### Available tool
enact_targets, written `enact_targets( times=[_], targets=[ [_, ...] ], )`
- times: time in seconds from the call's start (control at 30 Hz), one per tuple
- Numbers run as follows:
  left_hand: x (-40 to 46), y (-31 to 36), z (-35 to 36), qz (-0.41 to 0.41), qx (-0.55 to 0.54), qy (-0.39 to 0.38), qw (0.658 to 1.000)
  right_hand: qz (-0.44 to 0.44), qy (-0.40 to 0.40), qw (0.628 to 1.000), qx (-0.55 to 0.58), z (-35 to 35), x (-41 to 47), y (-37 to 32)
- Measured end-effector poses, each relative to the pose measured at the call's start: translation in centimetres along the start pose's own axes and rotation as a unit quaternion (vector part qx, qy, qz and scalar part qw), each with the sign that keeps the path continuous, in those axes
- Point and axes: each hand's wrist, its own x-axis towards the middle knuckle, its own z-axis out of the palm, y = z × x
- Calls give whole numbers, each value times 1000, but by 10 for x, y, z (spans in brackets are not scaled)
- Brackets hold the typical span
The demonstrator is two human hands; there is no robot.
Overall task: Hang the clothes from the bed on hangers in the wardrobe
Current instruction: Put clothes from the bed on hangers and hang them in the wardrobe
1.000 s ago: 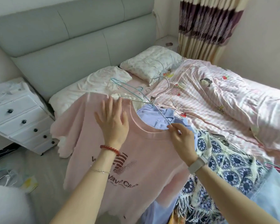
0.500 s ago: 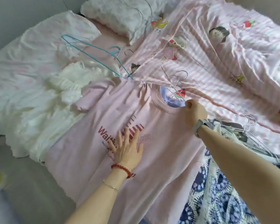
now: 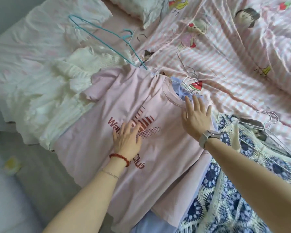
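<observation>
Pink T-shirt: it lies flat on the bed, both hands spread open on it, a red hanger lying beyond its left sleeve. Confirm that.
Not quite: the hanger beyond the sleeve is teal, not red, as the head view shows. The rest holds: the pink T-shirt lies flat on the bed, with the left hand and right hand spread open on it.

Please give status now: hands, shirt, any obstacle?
Both hands open: left hand and right hand flat on pink T-shirt. Shirt on bed, no hanger in it. Nothing blocking.

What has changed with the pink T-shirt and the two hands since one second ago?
The pink T-shirt, held up before, now lies flat on the bed. The right hand let go of the collar and rests open beside it. The left hand moved down onto the print. The teal hanger stayed put.
</observation>
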Motion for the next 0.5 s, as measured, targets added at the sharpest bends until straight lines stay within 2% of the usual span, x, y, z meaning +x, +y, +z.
enact_targets(
  times=[0.1, 0.27, 0.43, 0.5],
  targets=[
    [-43, -2, -14, -44, -37, 77, 995, -62, -10, 998, 18, -5, -52, -38],
    [-161, -32, -12, -99, -68, 85, 989, -96, -42, 993, 60, -6, -156, -96],
    [-311, -72, 20, -176, -120, 109, 971, -219, -101, 968, 73, -6, -290, -152],
    [-383, -86, 38, -194, -120, 155, 961, -281, -142, 947, 67, -4, -352, -170]
  ],
)
